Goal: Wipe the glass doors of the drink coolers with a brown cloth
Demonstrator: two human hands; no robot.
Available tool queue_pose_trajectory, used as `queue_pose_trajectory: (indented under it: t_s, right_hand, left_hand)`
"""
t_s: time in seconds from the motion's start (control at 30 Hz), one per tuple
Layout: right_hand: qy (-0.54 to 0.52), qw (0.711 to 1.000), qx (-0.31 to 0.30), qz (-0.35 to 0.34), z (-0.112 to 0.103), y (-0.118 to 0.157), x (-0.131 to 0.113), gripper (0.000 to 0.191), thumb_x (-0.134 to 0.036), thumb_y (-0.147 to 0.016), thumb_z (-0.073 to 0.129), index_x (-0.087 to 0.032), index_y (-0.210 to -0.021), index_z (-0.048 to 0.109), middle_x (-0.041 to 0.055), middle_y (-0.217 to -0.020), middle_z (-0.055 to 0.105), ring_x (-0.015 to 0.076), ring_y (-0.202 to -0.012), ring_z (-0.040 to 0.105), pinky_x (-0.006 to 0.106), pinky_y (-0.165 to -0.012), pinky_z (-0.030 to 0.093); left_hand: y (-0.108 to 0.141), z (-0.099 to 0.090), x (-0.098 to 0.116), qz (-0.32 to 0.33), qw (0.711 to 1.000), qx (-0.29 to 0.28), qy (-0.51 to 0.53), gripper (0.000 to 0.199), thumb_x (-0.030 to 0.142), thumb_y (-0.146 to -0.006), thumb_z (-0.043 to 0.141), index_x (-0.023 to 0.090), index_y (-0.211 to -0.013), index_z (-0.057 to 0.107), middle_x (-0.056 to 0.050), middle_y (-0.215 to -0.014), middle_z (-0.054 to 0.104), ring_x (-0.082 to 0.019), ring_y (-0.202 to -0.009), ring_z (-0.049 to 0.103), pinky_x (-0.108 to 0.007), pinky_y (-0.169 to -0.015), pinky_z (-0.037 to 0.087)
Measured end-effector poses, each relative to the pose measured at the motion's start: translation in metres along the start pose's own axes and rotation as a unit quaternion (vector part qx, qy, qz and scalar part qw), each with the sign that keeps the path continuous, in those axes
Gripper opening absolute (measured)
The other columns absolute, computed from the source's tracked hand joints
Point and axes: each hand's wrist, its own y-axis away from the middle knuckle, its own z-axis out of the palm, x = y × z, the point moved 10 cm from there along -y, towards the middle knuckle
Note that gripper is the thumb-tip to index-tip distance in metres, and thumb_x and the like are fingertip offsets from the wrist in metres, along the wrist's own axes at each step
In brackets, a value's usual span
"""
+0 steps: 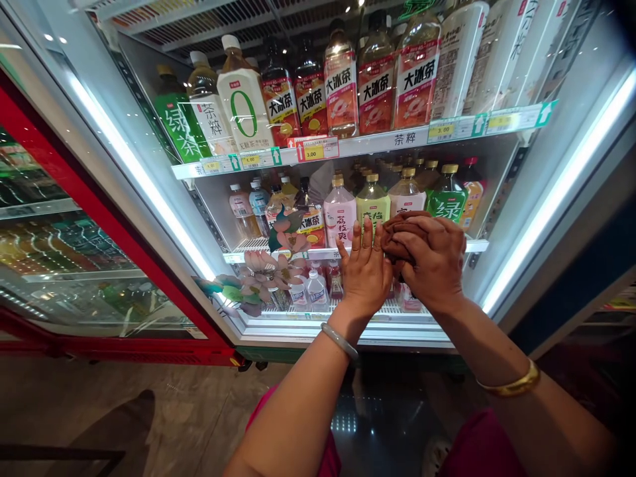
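Observation:
A bunched brown cloth is gripped in my right hand, fingers folded over it. Beside it my left hand is held flat with the fingers stretched upward and nothing in it. It looks laid against the glass door of the lit drinks cooler, though I cannot tell for sure whether it touches. Directly behind my hands are a pink-labelled bottle, a yellow-green bottle and a green-labelled bottle on the middle shelf. My hands hide parts of this shelf and the bottom one.
A flower decal shows at the cooler's lower left. Tall bottles line the top shelf, above a price rail. A second cooler with a red frame stands to the left. Grey floor lies below.

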Motion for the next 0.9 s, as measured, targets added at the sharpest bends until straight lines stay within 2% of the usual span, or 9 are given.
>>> queue_pose_trajectory:
  t_s: [0.1,0.2,0.4,0.5,0.67,0.8,0.9]
  right_hand:
    - [0.008,0.999,-0.039,-0.029,0.006,0.005,-0.005,0.029,-0.019,-0.077,0.071,-0.027,-0.105,0.072,0.0045,-0.129,0.064,0.0322,-0.128,0.05,0.05,-0.108,0.041]
    - [0.017,0.999,-0.045,-0.019,0.005,0.009,0.004,0.028,-0.017,-0.077,0.069,-0.026,-0.103,0.074,0.0054,-0.127,0.065,0.0322,-0.127,0.05,0.05,-0.107,0.041]
    - [0.02,0.999,0.031,0.013,-0.014,0.002,0.024,0.024,-0.018,-0.078,0.068,-0.023,-0.1,0.073,0.009,-0.125,0.066,0.0329,-0.122,0.054,0.052,-0.105,0.043]
    - [0.025,0.998,0.04,0.05,-0.016,-0.004,0.028,0.022,-0.019,-0.082,0.065,-0.024,-0.102,0.072,0.0114,-0.128,0.063,0.0337,-0.124,0.053,0.052,-0.106,0.043]
    - [0.018,0.997,0.038,0.07,-0.013,-0.009,0.017,0.023,-0.019,-0.081,0.065,-0.025,-0.102,0.071,0.0106,-0.13,0.061,0.0343,-0.125,0.05,0.053,-0.106,0.043]
    - [0.013,0.999,-0.007,0.031,-0.004,-0.005,0.005,0.026,-0.016,-0.082,0.067,-0.025,-0.106,0.071,0.01,-0.13,0.062,0.0342,-0.128,0.048,0.053,-0.106,0.042]
    - [0.022,0.999,-0.038,-0.003,0.0,0.0,0.002,0.022,-0.02,-0.082,0.069,-0.026,-0.103,0.071,0.0082,-0.128,0.064,0.0338,-0.127,0.049,0.053,-0.104,0.042]
  left_hand:
    - [0.0,0.001,-0.001,-0.002,1.0,-0.011,0.001,0.083,0.021,-0.095,0.05,0.018,-0.167,0.009,-0.014,-0.174,0.014,-0.028,-0.162,0.004,-0.062,-0.129,-0.001]
    - [-0.001,0.001,0.001,-0.002,1.0,-0.016,-0.002,0.084,0.022,-0.095,0.051,0.018,-0.167,0.008,-0.013,-0.174,0.014,-0.029,-0.162,0.003,-0.064,-0.129,0.0]
    - [-0.001,-0.003,0.004,-0.004,1.0,0.005,-0.004,0.071,0.025,-0.102,0.042,0.016,-0.166,0.014,-0.015,-0.174,0.016,-0.027,-0.163,0.001,-0.063,-0.129,0.0]
    - [-0.001,-0.003,0.003,0.0,1.0,0.003,-0.003,0.071,0.026,-0.102,0.042,0.016,-0.166,0.015,-0.015,-0.174,0.017,-0.027,-0.163,0.001,-0.063,-0.129,0.0]
    - [0.0,-0.003,0.001,0.006,1.0,-0.001,0.001,0.075,0.025,-0.101,0.044,0.018,-0.167,0.01,-0.014,-0.174,0.017,-0.027,-0.163,0.003,-0.063,-0.129,0.0]
    - [0.0,-0.003,0.001,0.005,1.0,-0.008,0.002,0.077,0.023,-0.099,0.046,0.018,-0.167,0.01,-0.014,-0.174,0.015,-0.028,-0.163,0.004,-0.063,-0.129,0.0]
    - [0.0,-0.001,0.001,0.0,1.0,-0.013,0.003,0.079,0.02,-0.097,0.048,0.018,-0.167,0.01,-0.013,-0.174,0.015,-0.029,-0.162,0.002,-0.065,-0.129,0.0]
